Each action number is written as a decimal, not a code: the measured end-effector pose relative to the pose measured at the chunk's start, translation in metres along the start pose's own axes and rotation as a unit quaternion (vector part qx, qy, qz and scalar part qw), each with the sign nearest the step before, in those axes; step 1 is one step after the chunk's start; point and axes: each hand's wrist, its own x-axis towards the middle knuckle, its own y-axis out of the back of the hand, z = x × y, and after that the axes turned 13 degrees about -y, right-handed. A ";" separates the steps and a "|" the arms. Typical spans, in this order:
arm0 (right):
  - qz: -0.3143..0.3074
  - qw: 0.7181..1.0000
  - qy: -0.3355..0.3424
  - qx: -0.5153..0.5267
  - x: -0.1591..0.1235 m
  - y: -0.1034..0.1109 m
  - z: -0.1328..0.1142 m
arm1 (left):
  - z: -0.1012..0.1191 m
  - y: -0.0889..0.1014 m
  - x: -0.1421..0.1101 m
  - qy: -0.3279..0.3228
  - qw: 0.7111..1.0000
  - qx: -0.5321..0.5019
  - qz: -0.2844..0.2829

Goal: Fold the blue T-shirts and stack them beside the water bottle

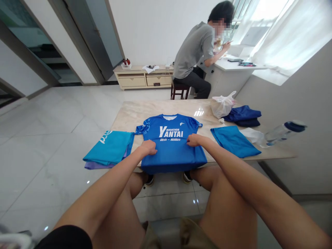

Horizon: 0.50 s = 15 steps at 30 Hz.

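A blue T-shirt (171, 152) lies front side up on the table, its collar away from me and its hem hanging over the near edge. White lettering runs across the chest, and the sleeve on the left has a camouflage-like pattern. My left hand (149, 147) is closed on the shirt's left part, below the patterned sleeve. On the other side, my right hand (194, 140) pinches the cloth beside the lettering. The fingertips of both hands are partly hidden.
Folded teal cloth (111, 147) over purple fabric lies at the left; another teal piece (234, 141) lies right. Beyond it are a plastic bag (222, 105), dark blue clothing (242, 114) and a bottle (284, 133). A person (194, 52) sits at a white desk (233, 74).
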 end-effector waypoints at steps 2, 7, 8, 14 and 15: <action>-0.027 0.999 -0.013 -0.011 -0.011 -0.001 -0.005 | 0.012 0.001 -0.005 0.000 1.000 -0.008 -0.019; -0.164 0.984 -0.014 0.063 -0.033 0.001 0.003 | 0.018 0.009 -0.017 0.008 0.998 -0.053 -0.037; -0.160 0.984 -0.012 0.078 -0.035 0.002 0.007 | 0.015 0.012 -0.019 0.014 0.997 -0.065 -0.029; 0.043 0.998 0.020 0.039 -0.014 -0.001 0.023 | -0.029 0.020 -0.018 0.072 0.993 -0.056 0.078; 0.044 0.998 0.030 0.042 -0.007 -0.004 0.024 | -0.038 0.019 -0.016 0.089 0.990 -0.050 0.092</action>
